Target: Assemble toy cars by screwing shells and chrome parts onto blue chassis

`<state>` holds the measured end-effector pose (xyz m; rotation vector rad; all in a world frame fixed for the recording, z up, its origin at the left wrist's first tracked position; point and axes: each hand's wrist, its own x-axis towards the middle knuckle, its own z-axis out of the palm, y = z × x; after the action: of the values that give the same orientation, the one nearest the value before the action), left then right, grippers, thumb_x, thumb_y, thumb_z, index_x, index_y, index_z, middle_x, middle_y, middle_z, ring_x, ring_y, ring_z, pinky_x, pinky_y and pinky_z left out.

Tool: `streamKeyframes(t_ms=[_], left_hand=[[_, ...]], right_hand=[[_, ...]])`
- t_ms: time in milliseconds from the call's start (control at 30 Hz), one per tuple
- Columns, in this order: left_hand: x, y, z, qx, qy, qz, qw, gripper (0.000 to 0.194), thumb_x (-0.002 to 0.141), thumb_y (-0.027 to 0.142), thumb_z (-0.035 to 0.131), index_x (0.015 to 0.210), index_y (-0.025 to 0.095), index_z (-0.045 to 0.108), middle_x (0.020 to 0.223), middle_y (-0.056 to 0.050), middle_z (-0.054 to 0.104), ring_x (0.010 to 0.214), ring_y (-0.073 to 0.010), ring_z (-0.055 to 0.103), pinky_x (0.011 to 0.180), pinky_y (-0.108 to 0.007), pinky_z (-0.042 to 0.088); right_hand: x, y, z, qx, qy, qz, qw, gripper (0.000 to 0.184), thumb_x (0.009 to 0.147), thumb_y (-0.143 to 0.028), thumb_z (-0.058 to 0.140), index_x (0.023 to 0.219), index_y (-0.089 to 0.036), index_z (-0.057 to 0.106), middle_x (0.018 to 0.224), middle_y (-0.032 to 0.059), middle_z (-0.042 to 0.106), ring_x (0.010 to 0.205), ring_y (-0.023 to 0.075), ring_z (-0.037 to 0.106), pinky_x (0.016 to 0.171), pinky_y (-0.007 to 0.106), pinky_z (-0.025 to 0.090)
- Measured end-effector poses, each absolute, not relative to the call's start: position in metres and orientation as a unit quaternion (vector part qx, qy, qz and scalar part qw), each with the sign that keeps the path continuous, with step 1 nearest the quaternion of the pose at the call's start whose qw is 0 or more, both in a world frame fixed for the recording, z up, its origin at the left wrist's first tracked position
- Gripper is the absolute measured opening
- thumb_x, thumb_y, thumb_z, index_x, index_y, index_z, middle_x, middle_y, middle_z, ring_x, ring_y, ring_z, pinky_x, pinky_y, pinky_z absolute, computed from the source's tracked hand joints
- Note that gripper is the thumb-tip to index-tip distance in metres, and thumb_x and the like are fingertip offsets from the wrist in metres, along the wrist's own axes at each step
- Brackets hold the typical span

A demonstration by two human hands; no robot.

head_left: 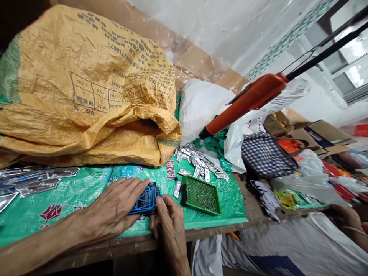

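A blue toy car frame [147,200] with black wheels is held low over the front of the bench. My left hand [119,205] lies across its left part, closed on it, with the thumb below. At the car's right end my right hand [169,218] grips it between thumb and fingers. Part of the car is hidden beneath my left fingers. Just right of my hands stands a green tray [202,194] with many small screws in it. Silvery flat pieces [198,163] lie loose behind the tray.
An orange power screwdriver [247,103] hangs in front of a white sack [201,101] with green parts. A large yellow woven sack [86,84] fills the back left. Longer silvery pieces [37,180] lie at the left. A checked bag [267,153] and another person's arm [347,218] are at the right.
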<state>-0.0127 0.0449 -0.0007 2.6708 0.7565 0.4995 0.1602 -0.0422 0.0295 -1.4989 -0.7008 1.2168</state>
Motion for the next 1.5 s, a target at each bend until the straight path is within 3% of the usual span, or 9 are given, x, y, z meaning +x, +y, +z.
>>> streamKeyframes(t_ms=[133,267,567,733,833,967,1167,1300,1500], left_hand=[[-0.005,0.048,0.008,0.928,0.291,0.171,0.161,0.044,0.084,0.037,0.069,0.122,0.019,0.056,0.117,-0.013,0.068,0.106,-0.0331,0.066,0.092,-0.044,0.052],[0.002,0.048,0.016,0.933,0.283,0.18,0.134,0.032,0.082,0.034,0.07,0.107,0.019,0.057,0.107,-0.011,0.069,0.097,-0.0318,0.066,0.082,-0.042,0.052],[-0.011,0.054,-0.005,0.952,0.216,0.206,0.067,0.044,0.09,0.04,0.067,0.127,0.019,0.054,0.115,-0.011,0.073,0.103,-0.0296,0.07,0.091,-0.04,0.051],[-0.011,0.061,-0.012,0.956,0.204,0.21,0.028,0.074,0.093,0.049,0.065,0.152,0.013,0.039,0.128,-0.013,0.072,0.11,-0.0295,0.071,0.094,-0.037,0.052],[-0.008,0.061,-0.011,0.955,0.207,0.209,0.037,0.075,0.092,0.051,0.066,0.153,0.016,0.039,0.129,-0.011,0.071,0.111,-0.0294,0.071,0.094,-0.037,0.052],[-0.005,0.057,-0.009,0.951,0.217,0.217,0.045,0.066,0.09,0.045,0.068,0.145,0.016,0.047,0.126,-0.011,0.073,0.108,-0.0298,0.071,0.095,-0.04,0.052],[0.001,0.051,-0.007,0.941,0.236,0.24,0.037,0.064,0.084,0.036,0.07,0.139,0.011,0.048,0.122,-0.016,0.073,0.107,-0.0328,0.071,0.094,-0.044,0.052],[0.004,0.049,-0.002,0.942,0.245,0.222,0.059,0.066,0.082,0.033,0.072,0.139,0.01,0.046,0.123,-0.017,0.071,0.11,-0.0338,0.069,0.096,-0.045,0.051],[0.005,0.049,0.003,0.941,0.246,0.21,0.101,0.059,0.08,0.034,0.074,0.13,0.012,0.05,0.119,-0.017,0.071,0.107,-0.0344,0.068,0.089,-0.044,0.053]], right_hand=[[0.166,-0.041,0.031,-0.622,-0.285,0.533,0.497,0.046,0.087,-0.058,0.066,0.067,-0.02,0.049,0.045,-0.0091,0.043,0.039,0.0034,0.031,0.041,0.018,0.022],[0.17,-0.039,0.023,-0.62,-0.257,0.554,0.492,0.046,0.084,-0.059,0.066,0.066,-0.022,0.046,0.043,-0.0098,0.041,0.035,0.0037,0.028,0.038,0.019,0.018],[0.167,-0.025,0.02,-0.635,-0.302,0.497,0.509,0.051,0.082,-0.058,0.066,0.061,-0.023,0.036,0.059,-0.0081,0.027,0.057,0.0077,0.024,0.051,0.023,0.022],[0.164,-0.03,0.014,-0.642,-0.311,0.47,0.519,0.048,0.087,-0.058,0.062,0.064,-0.023,0.039,0.06,-0.0077,0.03,0.057,0.0086,0.027,0.052,0.025,0.024],[0.168,-0.044,0.012,-0.689,-0.395,0.366,0.486,0.033,0.095,-0.05,0.056,0.078,-0.022,0.058,0.057,-0.0061,0.043,0.051,0.0109,0.039,0.049,0.025,0.032],[0.195,-0.055,0.021,-0.719,-0.557,0.08,0.408,0.015,0.099,-0.027,0.054,0.1,-0.022,0.068,0.076,0.0019,0.068,0.064,0.0145,0.063,0.058,0.025,0.047],[0.223,-0.05,0.022,-0.703,-0.671,-0.177,0.158,0.033,0.093,-0.007,0.045,0.108,-0.023,0.07,0.101,0.0108,0.077,0.085,0.0259,0.068,0.068,0.036,0.053],[0.216,-0.055,0.02,-0.688,-0.697,-0.138,0.146,0.031,0.092,-0.007,0.047,0.107,-0.024,0.069,0.105,0.0094,0.077,0.089,0.0256,0.068,0.073,0.036,0.055],[0.209,-0.059,0.027,-0.667,-0.712,-0.019,0.219,0.026,0.098,-0.011,0.045,0.099,-0.021,0.07,0.099,0.0069,0.076,0.085,0.0194,0.072,0.075,0.029,0.06]])
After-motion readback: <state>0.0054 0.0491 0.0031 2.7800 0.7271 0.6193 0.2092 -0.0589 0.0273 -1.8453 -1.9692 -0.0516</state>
